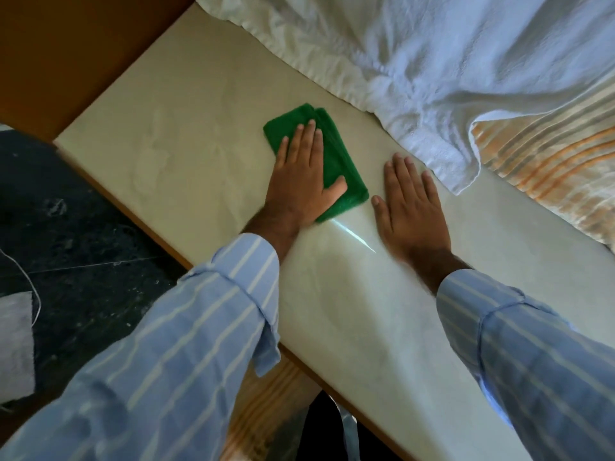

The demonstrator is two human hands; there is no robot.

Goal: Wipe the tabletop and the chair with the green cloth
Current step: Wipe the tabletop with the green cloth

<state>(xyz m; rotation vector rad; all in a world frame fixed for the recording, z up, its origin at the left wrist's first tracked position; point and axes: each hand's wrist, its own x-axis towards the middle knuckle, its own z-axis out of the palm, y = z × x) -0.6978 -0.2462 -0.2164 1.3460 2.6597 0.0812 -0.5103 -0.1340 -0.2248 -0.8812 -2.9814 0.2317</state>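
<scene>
Cloth (pixel 336 161), folded, lies on the pale surface (pixel 173 138), long axis running from far-left to near-right. Left hand (pixel 299 181) presses it flat, fingers (pixel 311 134) spread; right hand (pixel 412 211) rests open, just beside it.

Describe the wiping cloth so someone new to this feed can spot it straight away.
Start at the long pale glossy tabletop that runs diagonally through the view, with crumpled white fabric heaped along its far edge. Near the middle, the left hand lies flat on a folded green cloth. It is the only bright green thing there.
</scene>
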